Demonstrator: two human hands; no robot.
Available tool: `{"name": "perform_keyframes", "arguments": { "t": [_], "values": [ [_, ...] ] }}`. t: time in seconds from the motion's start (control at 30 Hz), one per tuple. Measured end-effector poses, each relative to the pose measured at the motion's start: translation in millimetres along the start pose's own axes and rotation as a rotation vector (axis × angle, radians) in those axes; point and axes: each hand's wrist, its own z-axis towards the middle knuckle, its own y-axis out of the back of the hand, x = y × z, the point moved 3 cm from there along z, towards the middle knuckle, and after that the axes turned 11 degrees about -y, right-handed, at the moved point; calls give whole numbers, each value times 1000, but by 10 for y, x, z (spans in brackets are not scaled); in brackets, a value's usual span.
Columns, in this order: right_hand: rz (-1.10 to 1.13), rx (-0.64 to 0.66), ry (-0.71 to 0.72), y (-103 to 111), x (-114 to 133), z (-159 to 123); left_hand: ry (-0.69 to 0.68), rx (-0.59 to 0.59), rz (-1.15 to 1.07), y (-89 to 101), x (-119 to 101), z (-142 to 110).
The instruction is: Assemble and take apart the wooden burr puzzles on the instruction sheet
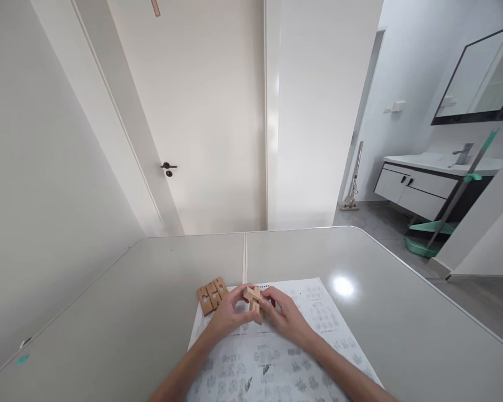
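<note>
The pale wooden block assembly (255,305) is held between both hands, above the printed sheet (312,286), its longer line running roughly from eleven to five o'clock. From the left hand (229,317) it lies at about two o'clock, clasped with fingers at the far end and thumb toward the near end; from the right hand (290,318) it lies near ten, pinched at its three o'clock side. Neither hand is nearer: both touch it. The brown wooden panel with cut-outs (205,304) lies just beside the left hand, at its ten o'clock
</note>
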Motion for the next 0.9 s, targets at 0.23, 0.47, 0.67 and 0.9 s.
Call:
{"name": "perform_keyframes", "arguments": {
  "t": [0.23, 0.47, 0.67, 0.9],
  "values": [
    [356, 87, -158, 22, 36, 46, 69, -70, 302, 188, 25, -7],
    [166, -134, -313, 158, -227, 116, 22, 155, 449, 54, -80, -35],
    [-321, -196, -196, 129, -215, 75, -89, 249, 473, -43, -173, -54],
    [-406, -220, -125, 90, -248, 35, -91, 226, 540, -108, -125, -77]
  ]
}}
